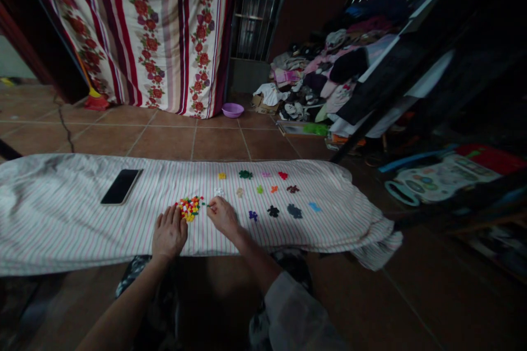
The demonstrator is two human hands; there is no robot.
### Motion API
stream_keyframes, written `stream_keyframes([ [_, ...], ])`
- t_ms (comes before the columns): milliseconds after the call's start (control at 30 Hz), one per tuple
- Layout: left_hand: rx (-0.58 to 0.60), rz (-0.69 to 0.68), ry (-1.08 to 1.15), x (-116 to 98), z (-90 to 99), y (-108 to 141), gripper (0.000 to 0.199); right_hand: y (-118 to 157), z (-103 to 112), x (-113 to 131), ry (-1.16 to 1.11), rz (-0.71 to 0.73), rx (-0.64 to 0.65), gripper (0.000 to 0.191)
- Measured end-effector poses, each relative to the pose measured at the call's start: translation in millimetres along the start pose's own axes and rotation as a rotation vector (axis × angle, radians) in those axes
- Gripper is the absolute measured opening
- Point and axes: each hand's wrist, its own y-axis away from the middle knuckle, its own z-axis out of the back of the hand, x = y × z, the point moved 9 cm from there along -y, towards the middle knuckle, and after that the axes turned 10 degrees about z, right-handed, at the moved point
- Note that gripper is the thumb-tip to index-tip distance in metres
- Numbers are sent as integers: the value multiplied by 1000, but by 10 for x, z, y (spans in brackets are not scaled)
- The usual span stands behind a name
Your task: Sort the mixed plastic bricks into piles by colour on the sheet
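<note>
A mixed pile of small coloured pieces (190,208), mostly red, yellow, orange, white and green, lies on a striped cloth (140,230). My left hand (169,231) rests flat at the pile's near left edge, fingers stretched out and fingertips close to the pieces. Just right of the pile, my right hand (223,216) is closed in a pinch, with a small dark green piece (209,206) at its fingertips. Beyond and to the right sit single-colour groups, among them yellow pieces (222,176), dark green pieces (246,174), black pieces (273,211) and grey pieces (295,210).
A black phone (122,186) lies on the cloth at the left. Past the covered surface, a purple basin (233,110) stands on the tiled floor by a flowered curtain (164,33). Heaped clothes (317,77) fill the back right. A colourful plastic item (444,175) is at the right.
</note>
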Motion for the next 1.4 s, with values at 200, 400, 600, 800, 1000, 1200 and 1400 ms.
stream_keyframes([
  [200,10,14,27,8,-4,-2,52,-165,569,-655,-63,-92,-177,12],
  [400,-8,14,19,17,-17,6,52,-202,1060,-1346,-26,-223,-315,16],
  [600,-17,23,30,27,-23,11,50,-330,1173,-1748,-5,-323,-309,19],
  [800,-4,20,44,25,-21,5,51,-468,1086,-1890,41,-345,-289,24],
  [1000,-7,14,19,11,-11,2,49,-563,980,-1969,80,-388,-221,26],
  [1200,-23,6,10,6,-14,4,49,-608,920,-2055,63,-396,-215,28],
  [1400,-16,11,9,7,-12,-1,49,-574,921,-2082,11,-355,-240,30],
])
